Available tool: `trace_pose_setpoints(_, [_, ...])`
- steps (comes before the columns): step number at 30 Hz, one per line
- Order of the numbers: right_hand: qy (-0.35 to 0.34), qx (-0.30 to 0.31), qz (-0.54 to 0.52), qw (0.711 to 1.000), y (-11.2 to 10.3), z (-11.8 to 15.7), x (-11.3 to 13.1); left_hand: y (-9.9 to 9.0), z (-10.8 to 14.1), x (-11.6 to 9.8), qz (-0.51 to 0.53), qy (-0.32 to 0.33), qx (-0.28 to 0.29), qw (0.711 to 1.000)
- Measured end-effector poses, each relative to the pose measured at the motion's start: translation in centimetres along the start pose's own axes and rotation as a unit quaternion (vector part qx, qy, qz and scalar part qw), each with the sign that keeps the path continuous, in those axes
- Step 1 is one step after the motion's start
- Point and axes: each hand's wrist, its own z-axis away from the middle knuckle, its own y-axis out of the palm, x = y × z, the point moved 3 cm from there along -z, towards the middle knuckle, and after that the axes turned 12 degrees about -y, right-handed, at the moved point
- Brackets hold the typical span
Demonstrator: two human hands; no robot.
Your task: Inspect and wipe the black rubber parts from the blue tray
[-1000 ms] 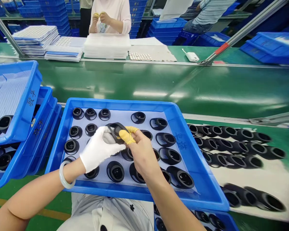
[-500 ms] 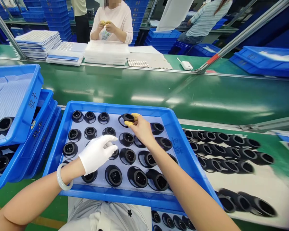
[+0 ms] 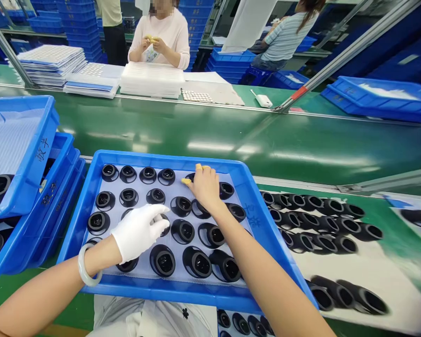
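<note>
Blue plastic crates pile up at 9 o'clock on a factory line, black parts showing inside them. Next to them, a left hand in a white cotton glove, a pale bangle at the wrist, sits over a blue plastic tray. Its fingers are loosely extended and close together, gripping nothing visible, their tips by one black moulded part. Rows of black moulded parts cover the tray's pale liner. At 12 o'clock, across a green conveyor table, a co-worker works with both hands behind stacked clear trays. A bare right hand with yellow finger cots reaches the tray's far side, fingers curled down over a mostly hidden part; whether they grip it cannot be told. A second co-worker sits at 1 o'clock. More black parts lie in rows on a white sheet at 3 o'clock.
</note>
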Motion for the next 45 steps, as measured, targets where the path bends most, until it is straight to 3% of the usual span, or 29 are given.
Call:
trace_pose_setpoints(3, [0.021,0.029,0.021,0.999,-0.6,0.3,-1.4,-0.3,0.1,0.0,0.038,-0.024,-0.008,0.999])
trace_pose_setpoints(6, [0.001,0.028,0.025,0.999,-2.0,1.1,-0.7,-0.6,0.0,0.0,0.094,-0.048,-0.024,0.994])
trace_pose_setpoints(9, [-0.076,-0.053,-0.021,0.996,-4.7,3.4,2.4,-1.2,-0.2,0.0,0.164,-0.051,-0.067,0.983])
trace_pose_setpoints(11, [-0.155,-0.129,-0.087,0.976,-6.7,5.7,5.2,-1.6,-0.4,-0.1,0.208,-0.044,-0.084,0.974])
trace_pose_setpoints(14, [-0.216,-0.167,-0.154,0.95,-8.8,8.9,8.8,-1.9,-0.4,-0.3,0.258,-0.01,-0.048,0.965])
trace_pose_setpoints(18, [-0.223,-0.229,-0.232,0.919,-10.3,11.5,10.8,-2.2,-0.3,0.1,0.305,0.018,0.001,0.952])
trace_pose_setpoints(22, [-0.159,-0.292,-0.342,0.879,-10.4,12.6,10.0,-2.5,-0.3,0.6,0.327,0.02,-0.011,0.945])
trace_pose_setpoints(26, [-0.084,-0.198,-0.516,0.829,-9.2,12.8,9.2,-2.5,0.0,0.3,0.305,0.006,-0.03,0.952])
trace_pose_setpoints(32, [0.011,-0.043,-0.709,0.704,-7.7,12.7,10.1,-2.0,0.6,-0.5,0.273,-0.02,-0.024,0.962])
trace_pose_setpoints(35, [0.065,-0.006,-0.769,0.635,-7.3,12.8,10.7,-1.7,0.7,-0.6,0.275,-0.031,0.011,0.961])
trace_pose_setpoints(41, [0.076,0.042,-0.824,0.56,-6.9,13.0,11.8,-1.3,0.6,-0.2,0.336,-0.1,0.118,0.929])
trace_pose_setpoints(45, [0.126,0.087,-0.871,0.467,-6.2,12.8,12.2,-1.3,0.3,0.1,0.431,-0.088,0.163,0.883])
